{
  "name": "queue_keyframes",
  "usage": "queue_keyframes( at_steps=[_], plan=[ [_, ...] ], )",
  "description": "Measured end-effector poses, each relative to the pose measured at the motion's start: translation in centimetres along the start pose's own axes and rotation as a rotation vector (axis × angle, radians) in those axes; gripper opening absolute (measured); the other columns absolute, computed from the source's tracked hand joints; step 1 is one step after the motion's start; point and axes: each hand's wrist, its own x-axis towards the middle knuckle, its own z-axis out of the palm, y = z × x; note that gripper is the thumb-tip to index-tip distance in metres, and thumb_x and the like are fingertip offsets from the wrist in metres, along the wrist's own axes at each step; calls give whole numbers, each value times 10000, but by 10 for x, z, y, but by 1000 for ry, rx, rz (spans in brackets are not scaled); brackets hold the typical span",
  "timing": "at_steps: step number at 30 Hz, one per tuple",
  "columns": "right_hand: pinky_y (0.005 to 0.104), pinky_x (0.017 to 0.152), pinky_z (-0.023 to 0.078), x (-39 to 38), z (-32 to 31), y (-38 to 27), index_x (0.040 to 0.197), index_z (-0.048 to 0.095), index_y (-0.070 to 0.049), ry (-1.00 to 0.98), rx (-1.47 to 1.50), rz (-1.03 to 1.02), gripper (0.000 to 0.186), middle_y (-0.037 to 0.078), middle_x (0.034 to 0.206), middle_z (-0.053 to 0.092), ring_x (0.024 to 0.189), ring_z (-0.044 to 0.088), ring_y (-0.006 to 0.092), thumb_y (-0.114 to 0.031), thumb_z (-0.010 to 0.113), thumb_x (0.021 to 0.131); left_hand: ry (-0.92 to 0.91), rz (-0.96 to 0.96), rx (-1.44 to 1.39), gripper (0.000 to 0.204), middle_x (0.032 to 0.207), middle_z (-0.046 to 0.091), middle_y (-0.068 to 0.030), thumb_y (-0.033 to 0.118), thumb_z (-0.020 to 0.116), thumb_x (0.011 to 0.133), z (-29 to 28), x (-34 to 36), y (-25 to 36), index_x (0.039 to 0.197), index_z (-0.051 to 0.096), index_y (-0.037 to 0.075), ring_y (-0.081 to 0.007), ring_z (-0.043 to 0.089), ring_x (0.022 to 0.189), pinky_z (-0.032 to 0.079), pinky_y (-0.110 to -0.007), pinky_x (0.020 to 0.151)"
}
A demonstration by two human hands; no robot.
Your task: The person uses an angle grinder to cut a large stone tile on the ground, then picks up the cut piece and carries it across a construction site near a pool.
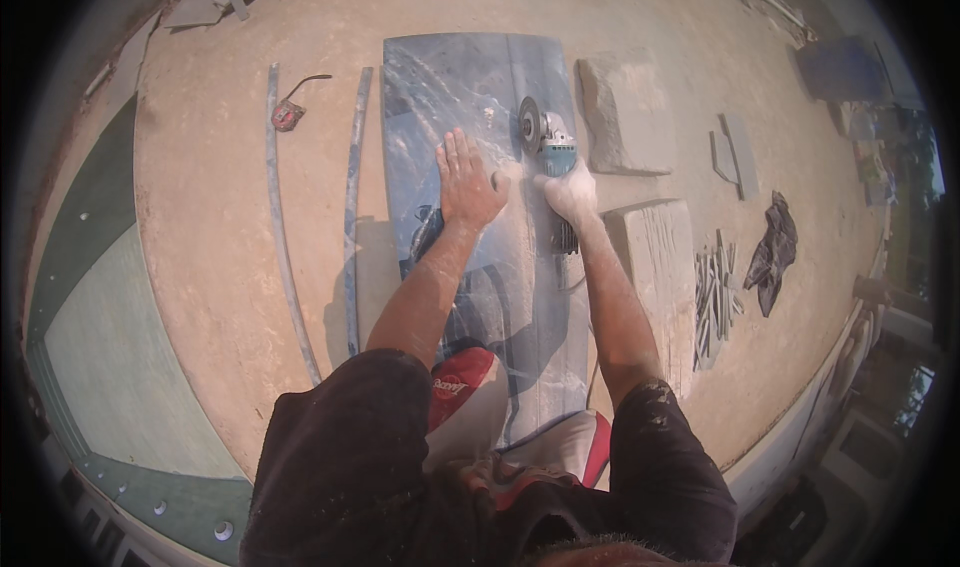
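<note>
Left hand (470,189) lies open, seemingly on the slab (440,79); right hand (570,192), grip closed, holds the grinder (559,153) at one o'clock.

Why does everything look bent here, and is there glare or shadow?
Head view: the wide lens bows straight edges, the rim goes black; whitish glare streaks the slab, whose dark patches may be shadow or reflection; a shadow falls on the floor left of it; the right edge looks dim and soft.

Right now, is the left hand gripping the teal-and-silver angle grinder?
No, the left hand is spread over the dusty grey slab; the right hand holds the grinder.
</note>
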Motion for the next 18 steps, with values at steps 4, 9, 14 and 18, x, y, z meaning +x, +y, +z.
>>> queue_keyframes(
  at_steps=[4,9,14,18],
  plan=[
    [427,1029,529,-4,4,11,1352,598,7,13,32,-36,733,255,1257,709,1193,683,384,-312,811,728,1,3,17,870,1677,194,-343,388,559,909,1,0,0,1539,323,-164,-459,126,1592,59,-564,1307],
    [430,1031,529,-10,4,14,1364,587,0,-6,42,10,735,247,1260,709,1194,686,376,-292,813,728,15,-3,17,875,1672,207,-347,390,564,907,1,1,1,1539,323,-166,-461,134,1590,66,-560,1307],
    [426,1032,531,-21,3,13,1373,572,7,-7,33,43,748,247,1267,705,1192,689,367,-282,812,727,26,17,47,869,1667,212,-353,381,562,914,3,1,-2,1537,317,-173,-463,135,1589,72,-560,1306],
    [430,1020,537,-29,4,19,1360,574,22,4,21,34,744,255,1252,708,1172,695,374,-284,814,725,64,26,3,846,1646,255,-364,365,557,926,4,-1,-2,1542,315,-162,-475,170,1579,107,-569,1296]
  ],
)
